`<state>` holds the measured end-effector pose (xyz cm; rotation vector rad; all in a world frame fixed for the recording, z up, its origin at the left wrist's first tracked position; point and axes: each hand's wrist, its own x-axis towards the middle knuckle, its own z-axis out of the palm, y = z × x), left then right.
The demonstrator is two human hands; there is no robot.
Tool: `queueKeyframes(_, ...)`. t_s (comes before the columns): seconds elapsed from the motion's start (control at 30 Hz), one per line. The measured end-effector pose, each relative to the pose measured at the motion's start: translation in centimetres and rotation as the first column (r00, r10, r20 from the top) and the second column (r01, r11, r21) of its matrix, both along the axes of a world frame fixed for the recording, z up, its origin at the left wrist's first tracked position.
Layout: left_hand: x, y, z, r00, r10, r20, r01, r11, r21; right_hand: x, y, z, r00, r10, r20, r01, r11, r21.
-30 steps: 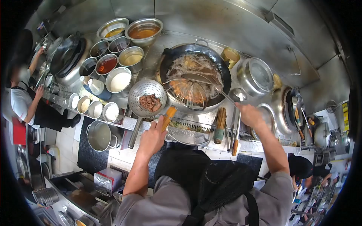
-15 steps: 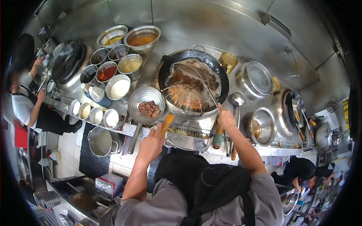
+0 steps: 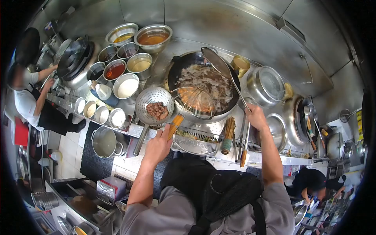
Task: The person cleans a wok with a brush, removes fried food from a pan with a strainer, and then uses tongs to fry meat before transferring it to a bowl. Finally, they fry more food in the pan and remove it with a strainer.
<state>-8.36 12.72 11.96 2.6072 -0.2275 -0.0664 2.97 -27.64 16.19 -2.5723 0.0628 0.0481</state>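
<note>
My left hand [image 3: 158, 145] is closed around the wooden handle of a wire strainer [image 3: 201, 105]. Its basket, with orange-brown food in it, sits over the near side of a black wok [image 3: 236, 94]. Dark brown pieces bubble in oil [image 3: 209, 76] inside that wok. In my right hand [image 3: 256, 116] is a long-handled metal ladle [image 3: 216, 62], its wide head tilted above the wok's far right side. A perforated skimmer [image 3: 160, 94] holding browned meat pieces [image 3: 157, 111] rests left of the wok, its handle close to my left hand.
Sauce pots, including a red one [image 3: 115, 70], and seasoning cups [image 3: 102, 114] stand on the left. A bamboo brush [image 3: 228, 137] lies at the counter's front. Metal pots [image 3: 266, 86] line the right. Another person [image 3: 29, 94] works at a wok far left.
My right hand has moved right and the ladle has risen out of the oil to the wok's far right side. My left hand keeps its grip on the wire strainer.
</note>
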Motion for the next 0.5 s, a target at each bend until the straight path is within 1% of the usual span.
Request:
queueKeyframes(0.1, 0.0, -0.1, 0.1, 1.0, 0.013, 0.001, -0.013, 1.0, -0.006, -0.8, 0.0, 3.4, 0.997, 0.053, 0.047, -0.053, 0.999, 0.005)
queueKeyframes(0.17, -0.1, 0.0, -0.1, 1.0, 0.017, -0.007, -0.017, 1.0, -0.023, -1.6, -0.1, 5.2, 0.991, -0.018, -0.134, 0.013, 0.999, -0.032)
queueKeyframes(0.2, -0.1, 0.1, 0.0, 1.0, 0.021, -0.01, -0.021, 0.999, -0.025, -2.1, -0.5, 5.7, 0.991, -0.014, -0.136, 0.009, 0.999, -0.035)
queueKeyframes(0.27, -0.1, 0.1, 0.0, 1.0, 0.022, -0.009, -0.022, 0.999, -0.029, -3.4, -1.9, 6.1, 0.997, -0.031, -0.064, 0.026, 0.997, -0.07)
queueKeyframes(0.3, 0.0, 0.1, 0.0, 1.0, 0.023, -0.014, -0.024, 0.999, -0.031, -3.6, -3.8, 5.7, 0.997, -0.03, -0.07, 0.025, 0.997, -0.072)
queueKeyframes(0.33, 0.1, 0.2, -0.1, 0.999, 0.027, -0.024, -0.028, 0.999, -0.036, -3.7, -6.2, 5.1, 0.998, 0.06, 0.012, -0.056, 0.978, -0.2)
queueKeyframes(0.37, 0.1, 0.2, -0.1, 0.999, 0.027, -0.035, -0.028, 0.999, -0.042, -4.1, -6.9, 5.2, 0.985, 0.155, 0.081, -0.12, 0.936, -0.331)
queueKeyframes(0.4, 0.1, 0.2, -0.1, 0.999, 0.019, -0.037, -0.021, 0.999, -0.044, -4.5, -7.4, 5.4, 0.986, 0.148, 0.078, -0.114, 0.936, -0.333)
queueKeyframes(0.47, 0.4, 0.3, -0.2, 1.0, 0.016, -0.02, -0.017, 1.0, -0.025, -5.2, -6.5, 8.3, 0.994, -0.012, -0.104, -0.016, 0.963, -0.269)
queueKeyframes(0.5, 0.4, 0.3, -0.3, 1.0, 0.008, -0.022, -0.009, 1.0, -0.028, -5.5, -6.5, 8.9, 0.989, -0.028, -0.142, -0.017, 0.951, -0.308)
